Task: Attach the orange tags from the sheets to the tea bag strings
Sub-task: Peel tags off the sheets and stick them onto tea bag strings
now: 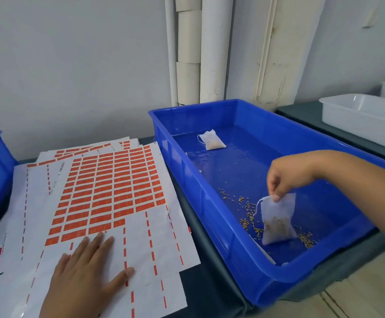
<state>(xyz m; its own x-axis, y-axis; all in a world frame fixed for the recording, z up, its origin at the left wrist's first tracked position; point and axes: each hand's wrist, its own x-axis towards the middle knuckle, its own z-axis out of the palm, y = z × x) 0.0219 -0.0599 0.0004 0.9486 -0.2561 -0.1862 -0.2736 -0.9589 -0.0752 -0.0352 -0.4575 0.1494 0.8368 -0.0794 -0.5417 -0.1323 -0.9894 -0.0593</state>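
Two tea bags lay in the blue crate (210, 228): the right hand (285, 177) pinched the near tea bag (277, 220) by its top edge, the pouch hanging below the fingertips; the far tea bag (212, 140) lay well apart. Flat-fingered, the left hand (88, 271) pressed the tag sheets (109, 191).

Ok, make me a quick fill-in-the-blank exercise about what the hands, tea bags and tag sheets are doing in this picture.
1. The right hand pinches a tea bag by its ____ edge.
2. The left hand lies ____ on the tag sheets.
3. The other tea bag lies inside the ____ bin.
4. Loose ____ are scattered on the bin floor.

Missing words: top; flat; blue; grains
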